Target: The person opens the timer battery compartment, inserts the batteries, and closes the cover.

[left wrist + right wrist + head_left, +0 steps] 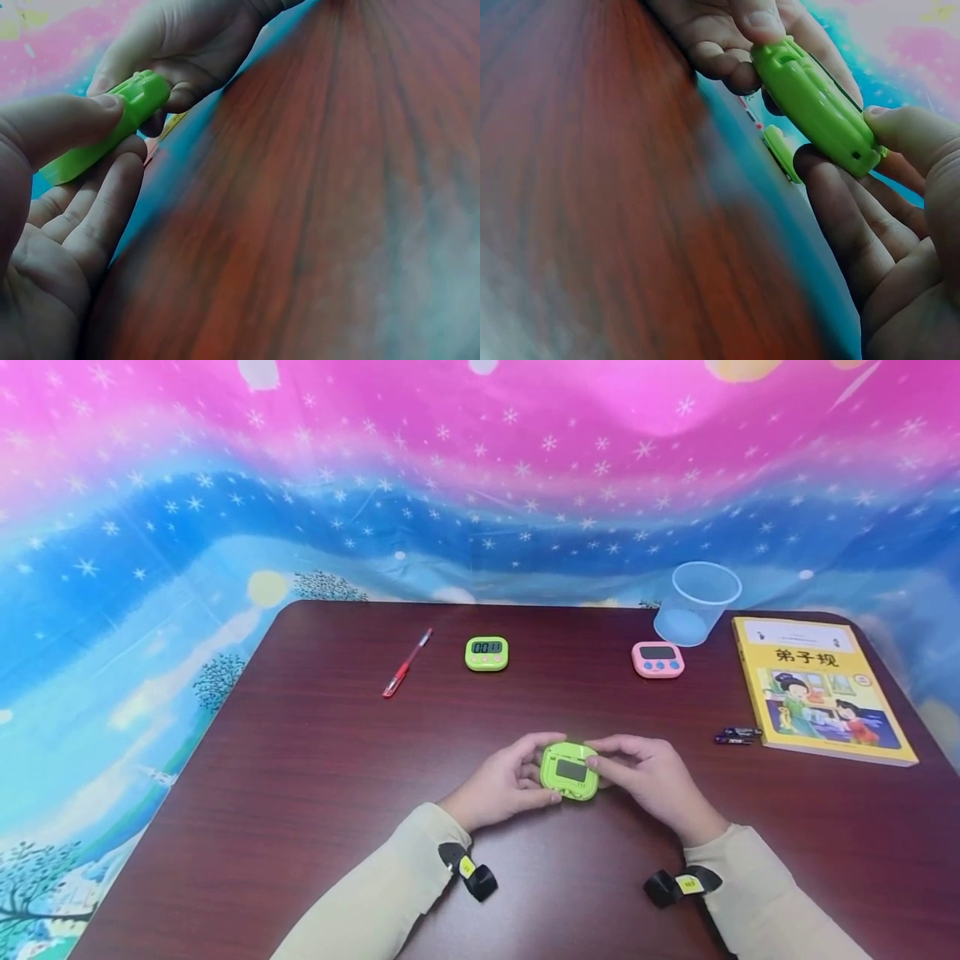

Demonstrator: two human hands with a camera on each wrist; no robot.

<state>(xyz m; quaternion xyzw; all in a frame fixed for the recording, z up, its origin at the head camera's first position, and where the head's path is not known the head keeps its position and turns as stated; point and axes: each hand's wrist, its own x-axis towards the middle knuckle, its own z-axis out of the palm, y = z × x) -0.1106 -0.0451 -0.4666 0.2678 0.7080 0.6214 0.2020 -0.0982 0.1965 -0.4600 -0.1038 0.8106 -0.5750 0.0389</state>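
Observation:
Both hands hold a lime-green digital timer [561, 787] over the near middle of the table. Its upward face carries a grey-black rectangle inside a recessed frame. My left hand [504, 783] pinches its left side, thumb at the near edge and fingers behind. From the right, my right hand [651, 777] grips the other side with the thumb on the upward face and the index finger along the far edge. Side-on in the left wrist view, the timer [126, 124] sits between both thumbs and fingers. Its ridged green edge [810, 97] faces the right wrist camera.
Behind the hands, another green timer [487, 655] shows digits, with a red pen [408, 663] to its left. Farther right are a pink timer [657, 660], a clear plastic cup [693, 606], a yellow book [825, 689] and small dark items [737, 736] by the book.

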